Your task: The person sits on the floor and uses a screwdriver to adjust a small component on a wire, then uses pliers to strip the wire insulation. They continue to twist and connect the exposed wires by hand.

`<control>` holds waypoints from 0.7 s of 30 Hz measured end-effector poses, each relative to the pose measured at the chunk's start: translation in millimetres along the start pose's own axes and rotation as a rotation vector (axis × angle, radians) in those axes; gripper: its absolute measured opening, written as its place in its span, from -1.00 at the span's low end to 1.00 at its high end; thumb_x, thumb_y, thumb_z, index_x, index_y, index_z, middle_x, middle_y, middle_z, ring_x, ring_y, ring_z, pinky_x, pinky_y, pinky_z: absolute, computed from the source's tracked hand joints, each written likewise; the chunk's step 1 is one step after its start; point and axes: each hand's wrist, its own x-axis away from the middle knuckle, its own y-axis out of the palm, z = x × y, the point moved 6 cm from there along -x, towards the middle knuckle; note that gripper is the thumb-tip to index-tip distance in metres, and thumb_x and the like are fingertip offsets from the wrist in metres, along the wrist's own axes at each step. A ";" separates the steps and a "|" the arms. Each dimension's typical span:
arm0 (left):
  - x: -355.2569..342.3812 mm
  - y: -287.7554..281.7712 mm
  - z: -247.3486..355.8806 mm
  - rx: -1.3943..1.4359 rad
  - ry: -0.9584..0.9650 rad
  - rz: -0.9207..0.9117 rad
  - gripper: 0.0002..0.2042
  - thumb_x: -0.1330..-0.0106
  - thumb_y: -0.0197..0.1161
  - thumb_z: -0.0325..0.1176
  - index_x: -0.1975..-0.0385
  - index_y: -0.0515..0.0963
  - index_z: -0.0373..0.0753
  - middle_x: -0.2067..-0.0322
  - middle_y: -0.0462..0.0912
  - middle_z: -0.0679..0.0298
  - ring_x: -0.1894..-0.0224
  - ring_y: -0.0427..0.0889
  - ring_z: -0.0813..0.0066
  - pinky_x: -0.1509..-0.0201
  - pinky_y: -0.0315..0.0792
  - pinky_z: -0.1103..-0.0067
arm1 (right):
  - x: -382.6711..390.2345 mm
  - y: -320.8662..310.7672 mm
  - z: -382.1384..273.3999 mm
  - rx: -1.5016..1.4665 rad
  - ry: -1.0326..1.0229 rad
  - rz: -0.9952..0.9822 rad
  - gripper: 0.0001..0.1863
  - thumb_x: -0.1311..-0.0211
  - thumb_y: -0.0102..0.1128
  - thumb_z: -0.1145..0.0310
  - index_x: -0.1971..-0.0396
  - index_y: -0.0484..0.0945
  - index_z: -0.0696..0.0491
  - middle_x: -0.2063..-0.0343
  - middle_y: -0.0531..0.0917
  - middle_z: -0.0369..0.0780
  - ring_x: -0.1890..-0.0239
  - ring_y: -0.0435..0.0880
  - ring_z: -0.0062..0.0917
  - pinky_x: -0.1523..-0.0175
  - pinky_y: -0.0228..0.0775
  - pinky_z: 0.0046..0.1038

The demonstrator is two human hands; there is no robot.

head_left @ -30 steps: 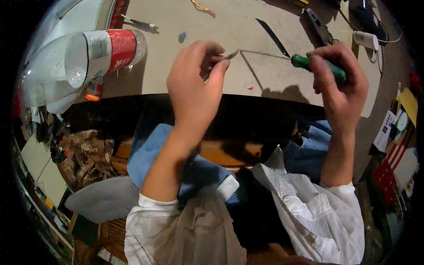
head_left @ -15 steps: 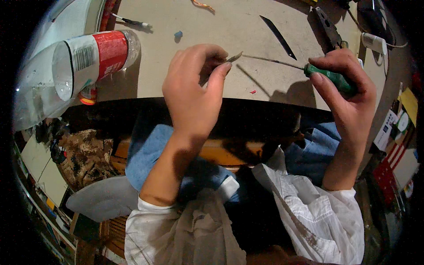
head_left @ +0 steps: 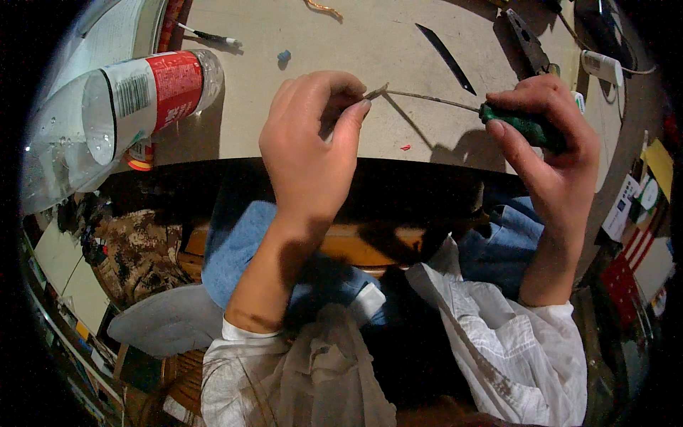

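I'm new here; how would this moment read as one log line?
left hand: pinching small piece | right hand: gripping green-handled tool | tool's tip: at piece, contact unclear | tabletop: black strip, pliers

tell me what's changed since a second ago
The right hand has brought the handle end of the green-handled screwdriver slightly closer to the person. Nothing was let go or newly taken hold of. The left hand still pinches the small thin piece; the black blade and pliers stayed put.
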 end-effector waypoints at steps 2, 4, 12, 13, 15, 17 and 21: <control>0.0 -0.7 -0.6 -0.033 0.010 -0.010 -0.86 -0.05 0.29 -0.57 0.39 0.52 -0.30 0.46 0.57 0.34 0.42 0.52 0.67 0.31 0.41 0.73 | 0.5 -1.8 -3.2 0.005 -0.009 0.010 -0.77 0.11 0.30 0.56 0.36 0.58 0.19 0.34 0.49 -0.24 0.22 0.46 -0.54 0.09 0.23 -0.62; -0.6 -1.0 -0.2 -0.040 0.013 -0.017 -0.86 -0.05 0.29 -0.57 0.39 0.52 -0.30 0.47 0.57 0.34 0.43 0.52 0.67 0.32 0.40 0.73 | 0.7 -3.8 -5.8 -0.006 -0.004 0.021 -0.76 0.13 0.31 0.56 0.36 0.59 0.19 0.33 0.49 -0.24 0.21 0.46 -0.53 0.08 0.22 -0.61; 0.0 0.5 -2.9 -0.024 -0.003 -0.015 -0.87 -0.05 0.29 -0.57 0.39 0.52 -0.30 0.49 0.56 0.35 0.44 0.50 0.69 0.34 0.39 0.74 | 0.4 -1.0 -6.6 0.012 -0.030 -0.011 -0.75 0.16 0.30 0.59 0.37 0.59 0.20 0.33 0.49 -0.22 0.18 0.45 -0.52 0.08 0.23 -0.58; 0.2 0.6 -3.6 -0.022 -0.001 -0.013 -0.87 -0.05 0.29 -0.57 0.40 0.52 -0.30 0.49 0.56 0.36 0.45 0.50 0.69 0.35 0.39 0.74 | 0.7 -1.0 -6.7 0.010 -0.033 -0.010 -0.75 0.17 0.30 0.60 0.37 0.59 0.20 0.33 0.49 -0.22 0.18 0.45 -0.52 0.08 0.23 -0.58; 0.3 0.6 -3.4 -0.023 0.001 -0.013 -0.87 -0.05 0.29 -0.57 0.40 0.52 -0.30 0.50 0.56 0.36 0.45 0.50 0.69 0.35 0.39 0.74 | 0.7 -1.1 -8.7 0.035 -0.072 -0.017 -0.75 0.17 0.29 0.61 0.36 0.59 0.19 0.36 0.48 -0.22 0.20 0.44 -0.51 0.10 0.23 -0.58; 0.1 0.4 -1.9 -0.029 0.001 -0.017 -0.87 -0.05 0.29 -0.57 0.39 0.52 -0.30 0.50 0.56 0.36 0.45 0.49 0.70 0.36 0.38 0.75 | 0.6 -1.1 -11.4 0.068 -0.100 -0.035 -0.75 0.18 0.28 0.62 0.36 0.59 0.19 0.38 0.46 -0.22 0.23 0.43 -0.51 0.12 0.23 -0.58; -0.1 1.4 -2.8 -0.011 -0.013 -0.020 -0.86 -0.03 0.28 -0.59 0.40 0.51 -0.30 0.48 0.54 0.32 0.45 0.51 0.61 0.36 0.40 0.71 | 1.6 -0.3 -17.8 0.119 -0.116 -0.053 -0.74 0.19 0.27 0.63 0.36 0.59 0.18 0.43 0.43 -0.22 0.31 0.41 -0.50 0.18 0.23 -0.57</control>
